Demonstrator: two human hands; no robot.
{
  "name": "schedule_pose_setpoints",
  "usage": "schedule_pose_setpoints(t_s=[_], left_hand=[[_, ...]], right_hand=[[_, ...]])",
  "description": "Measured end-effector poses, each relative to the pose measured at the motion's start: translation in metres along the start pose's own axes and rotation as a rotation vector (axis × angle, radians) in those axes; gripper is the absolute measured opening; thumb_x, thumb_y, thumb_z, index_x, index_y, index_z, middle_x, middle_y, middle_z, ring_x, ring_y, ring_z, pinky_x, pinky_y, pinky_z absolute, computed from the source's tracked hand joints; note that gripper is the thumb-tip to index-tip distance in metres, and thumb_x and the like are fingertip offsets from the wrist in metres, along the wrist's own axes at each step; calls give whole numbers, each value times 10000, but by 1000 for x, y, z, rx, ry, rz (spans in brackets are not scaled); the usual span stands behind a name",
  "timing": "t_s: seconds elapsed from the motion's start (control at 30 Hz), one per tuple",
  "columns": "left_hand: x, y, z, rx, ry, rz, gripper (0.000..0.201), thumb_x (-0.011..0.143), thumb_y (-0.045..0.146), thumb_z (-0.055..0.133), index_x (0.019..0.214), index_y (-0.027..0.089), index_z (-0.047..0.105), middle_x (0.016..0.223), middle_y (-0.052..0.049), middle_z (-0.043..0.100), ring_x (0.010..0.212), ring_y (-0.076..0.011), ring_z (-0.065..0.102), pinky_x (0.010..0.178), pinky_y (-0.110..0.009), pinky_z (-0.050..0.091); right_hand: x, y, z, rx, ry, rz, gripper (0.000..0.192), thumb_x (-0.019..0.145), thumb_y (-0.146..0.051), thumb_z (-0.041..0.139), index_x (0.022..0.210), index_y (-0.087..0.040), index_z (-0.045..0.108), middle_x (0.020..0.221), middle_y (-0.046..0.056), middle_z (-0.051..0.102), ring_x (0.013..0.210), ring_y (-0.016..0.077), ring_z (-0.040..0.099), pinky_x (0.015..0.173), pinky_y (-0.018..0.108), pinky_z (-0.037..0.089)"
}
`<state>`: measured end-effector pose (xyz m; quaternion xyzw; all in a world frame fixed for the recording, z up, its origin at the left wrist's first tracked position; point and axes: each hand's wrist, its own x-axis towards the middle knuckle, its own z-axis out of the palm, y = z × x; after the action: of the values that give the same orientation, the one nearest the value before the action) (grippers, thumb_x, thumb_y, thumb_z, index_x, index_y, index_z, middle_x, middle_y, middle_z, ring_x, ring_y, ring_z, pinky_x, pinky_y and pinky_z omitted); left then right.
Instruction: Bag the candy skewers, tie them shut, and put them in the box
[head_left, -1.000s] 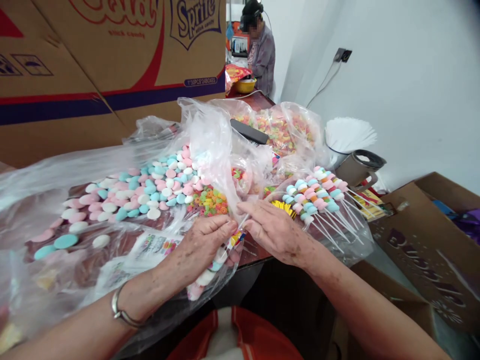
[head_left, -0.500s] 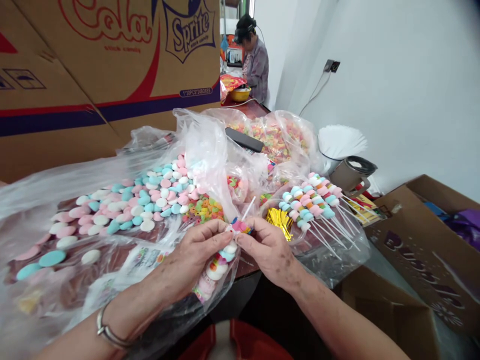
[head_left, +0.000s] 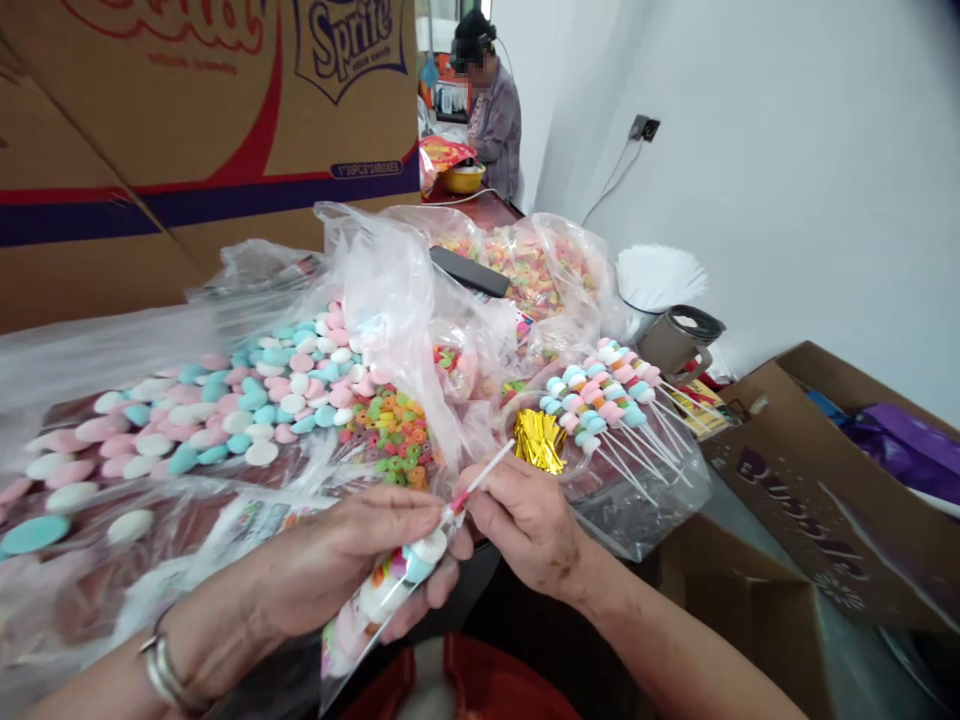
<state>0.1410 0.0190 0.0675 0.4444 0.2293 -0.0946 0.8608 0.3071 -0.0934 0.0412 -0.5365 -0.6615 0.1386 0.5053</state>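
My left hand (head_left: 341, 550) is closed around a candy skewer in a clear bag (head_left: 386, 592), which slants down to the left. Through the film show pastel discs that look like marshmallows, with coloured rings between them. Its white stick (head_left: 493, 466) pokes out at the top. My right hand (head_left: 525, 520) pinches the gathered bag neck at the base of the stick, where a strip of pink shows. Just beyond the right hand lies a bundle of gold twist ties (head_left: 539, 442). Unwrapped candy skewers (head_left: 600, 395) are piled to its right.
Loose pink, white and blue discs (head_left: 225, 410) spread across the left, beside gummy rings (head_left: 394, 430). Plastic bags (head_left: 390, 270) rise behind. A large carton (head_left: 225, 130) stands back left, a mug (head_left: 679, 345) and open box (head_left: 780, 480) right. Another person (head_left: 495, 120) works far back.
The bagged skewer has moved down and left and now slants more. My left hand has shifted from the bag neck to around the bag. More of the stick shows above my right fingers.
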Motion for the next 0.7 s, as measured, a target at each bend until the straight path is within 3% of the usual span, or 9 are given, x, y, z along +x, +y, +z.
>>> schedule_pose_setpoints(t_s=[0.13, 0.2, 0.3, 0.37, 0.4, 0.47, 0.57, 0.63, 0.7], left_hand=[[-3, 0, 2, 135, 65, 5, 326, 879, 419, 611, 738, 128, 649, 641, -28, 582, 454, -80, 485, 417, -186, 344], [-1, 2, 3, 192, 140, 0, 342, 878, 436, 614, 710, 138, 627, 633, -22, 578, 472, -86, 493, 410, -182, 329], [3, 4, 4, 234, 176, 0, 355, 875, 458, 604, 707, 146, 616, 648, -28, 598, 487, -109, 547, 404, -190, 335], [4, 5, 4, 283, 133, 20, 359, 883, 453, 584, 693, 149, 607, 646, -29, 599, 495, -120, 566, 434, -206, 365], [4, 5, 3, 318, 99, 25, 357, 889, 449, 572, 693, 153, 604, 632, -24, 592, 493, -121, 560, 451, -214, 375], [4, 4, 3, 410, 22, -2, 362, 907, 455, 531, 703, 165, 598, 590, -9, 564, 468, -115, 515, 454, -223, 361], [6, -3, 4, 664, -5, -12, 387, 934, 487, 459, 709, 190, 566, 589, -2, 541, 485, -128, 484, 458, -235, 348], [9, -11, 6, 970, 167, 169, 337, 932, 449, 464, 726, 202, 566, 644, -22, 576, 565, -160, 524, 524, -260, 386], [11, -19, 9, 1272, 345, 442, 224, 916, 357, 495, 786, 213, 606, 729, -53, 632, 669, -199, 563, 628, -299, 417]], right_hand=[[-4, -2, 5, -37, 30, 102, 232, 957, -188, 427, 855, -190, 636, 775, 16, 659, 709, 134, 599, 681, 249, 493], [-8, -3, 2, -165, 118, 128, 220, 963, -173, 430, 909, -187, 643, 797, 35, 663, 743, 154, 601, 712, 277, 501], [-12, -5, -8, -483, 166, -80, 256, 966, -164, 460, 1177, -162, 605, 1080, 128, 682, 1027, 232, 581, 928, 403, 464], [-13, -8, -15, -625, -6, -279, 337, 979, -170, 448, 1301, -145, 543, 1269, 138, 627, 1208, 273, 487, 1078, 494, 342], [-12, -9, -18, -659, -99, -355, 343, 986, -164, 424, 1306, -127, 541, 1269, 130, 630, 1225, 279, 467, 1116, 518, 285], [-11, -12, -21, -683, -219, -419, 315, 988, -132, 375, 1208, -93, 597, 1101, 109, 683, 1097, 261, 508, 1135, 521, 251], [-11, -14, -19, -701, -339, -374, 267, 957, -117, 388, 911, -129, 650, 795, 61, 639, 801, 214, 484, 1000, 463, 374], [-11, -16, -17, -695, -367, -291, 251, 928, -139, 429, 745, -158, 600, 701, 50, 589, 709, 199, 436, 826, 418, 418], [-10, -18, -19, -630, -370, -194, 252, 911, -158, 456, 677, -172, 550, 663, 39, 573, 674, 186, 424, 718, 375, 399]])
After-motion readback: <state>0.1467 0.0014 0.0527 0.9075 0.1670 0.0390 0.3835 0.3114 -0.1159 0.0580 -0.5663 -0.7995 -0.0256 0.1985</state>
